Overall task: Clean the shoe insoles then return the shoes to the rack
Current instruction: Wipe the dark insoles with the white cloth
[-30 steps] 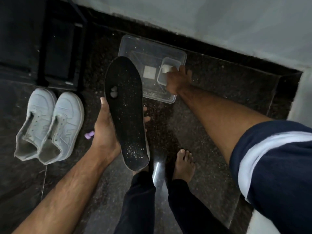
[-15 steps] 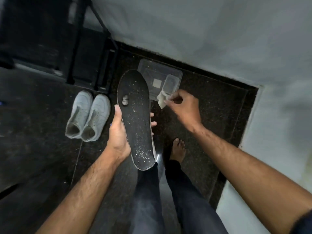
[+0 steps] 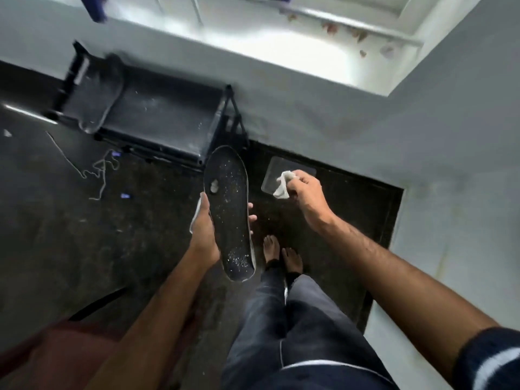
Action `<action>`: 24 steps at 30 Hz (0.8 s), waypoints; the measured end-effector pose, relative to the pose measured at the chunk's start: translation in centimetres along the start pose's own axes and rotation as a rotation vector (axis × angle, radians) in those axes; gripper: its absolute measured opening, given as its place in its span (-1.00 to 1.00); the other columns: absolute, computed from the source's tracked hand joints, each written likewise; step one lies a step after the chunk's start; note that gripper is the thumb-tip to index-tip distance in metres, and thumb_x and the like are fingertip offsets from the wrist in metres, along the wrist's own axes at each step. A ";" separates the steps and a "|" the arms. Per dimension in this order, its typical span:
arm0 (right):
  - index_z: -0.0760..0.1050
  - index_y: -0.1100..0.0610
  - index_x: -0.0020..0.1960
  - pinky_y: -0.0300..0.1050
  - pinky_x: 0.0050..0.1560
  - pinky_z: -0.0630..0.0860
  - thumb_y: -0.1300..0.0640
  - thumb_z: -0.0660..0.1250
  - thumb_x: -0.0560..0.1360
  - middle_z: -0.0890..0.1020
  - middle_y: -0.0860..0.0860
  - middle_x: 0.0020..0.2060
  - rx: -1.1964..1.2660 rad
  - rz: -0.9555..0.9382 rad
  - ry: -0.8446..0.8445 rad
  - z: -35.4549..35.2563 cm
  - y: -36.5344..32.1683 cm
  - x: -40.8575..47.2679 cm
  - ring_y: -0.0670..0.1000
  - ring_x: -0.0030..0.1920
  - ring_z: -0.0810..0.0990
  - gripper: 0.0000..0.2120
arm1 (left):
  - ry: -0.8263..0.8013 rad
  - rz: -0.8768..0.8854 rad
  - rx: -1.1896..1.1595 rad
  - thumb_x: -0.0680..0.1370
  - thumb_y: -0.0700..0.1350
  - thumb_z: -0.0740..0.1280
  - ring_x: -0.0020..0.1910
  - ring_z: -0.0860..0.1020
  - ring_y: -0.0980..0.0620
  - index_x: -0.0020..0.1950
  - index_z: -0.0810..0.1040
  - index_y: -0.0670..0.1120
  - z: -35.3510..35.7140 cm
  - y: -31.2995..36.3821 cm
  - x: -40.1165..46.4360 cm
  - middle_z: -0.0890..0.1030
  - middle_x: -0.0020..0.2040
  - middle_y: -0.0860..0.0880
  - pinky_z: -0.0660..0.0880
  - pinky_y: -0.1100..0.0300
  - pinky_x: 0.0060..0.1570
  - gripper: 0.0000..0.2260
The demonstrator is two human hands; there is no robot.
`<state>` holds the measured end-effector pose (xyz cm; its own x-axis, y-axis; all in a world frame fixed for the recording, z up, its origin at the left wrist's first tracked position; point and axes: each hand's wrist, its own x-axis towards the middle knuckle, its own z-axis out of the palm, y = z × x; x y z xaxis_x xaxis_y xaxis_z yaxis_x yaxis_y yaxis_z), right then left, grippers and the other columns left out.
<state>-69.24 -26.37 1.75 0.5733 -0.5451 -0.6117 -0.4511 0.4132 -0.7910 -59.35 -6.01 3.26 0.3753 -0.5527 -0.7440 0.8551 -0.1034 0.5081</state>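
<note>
Meanwhile left hand [image 3: 204,229] grips a speckled black insole [image 3: 229,218], right hand [image 3: 305,194] pinches a white cloth [image 3: 282,187].

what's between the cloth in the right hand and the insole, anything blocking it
Nothing visible. The right hand pinches the cloth just to the right of the insole, which the left hand holds with its speckled face up. Only open air lies between them.

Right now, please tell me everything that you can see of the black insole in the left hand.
The insole is long, dark and flat, foam-like, with pale specks scattered on it and a whitish lump near its toe end. It is held in the air, toe end pointing away from the person. The left hand grips its middle from below, thumb on one edge and fingertips on the other.
</note>
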 end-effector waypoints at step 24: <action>0.53 0.21 0.08 -0.24 -0.35 0.56 0.28 0.33 0.57 0.62 0.07 -0.25 0.449 0.016 -0.098 5.2 -9.6 -8.3 -0.05 -0.35 0.64 -0.90 | -0.203 0.103 0.110 0.63 0.38 -0.07 0.10 0.64 -0.21 0.36 0.57 -0.17 2.6 12.1 -7.7 0.62 0.24 -0.24 0.58 -0.13 0.04 -0.25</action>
<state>-66.04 -22.03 14.37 0.6404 -0.4733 -0.6049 -0.1320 0.7081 -0.6937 -52.85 -5.13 16.23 0.3690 -0.7187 -0.5894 0.7680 -0.1214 0.6288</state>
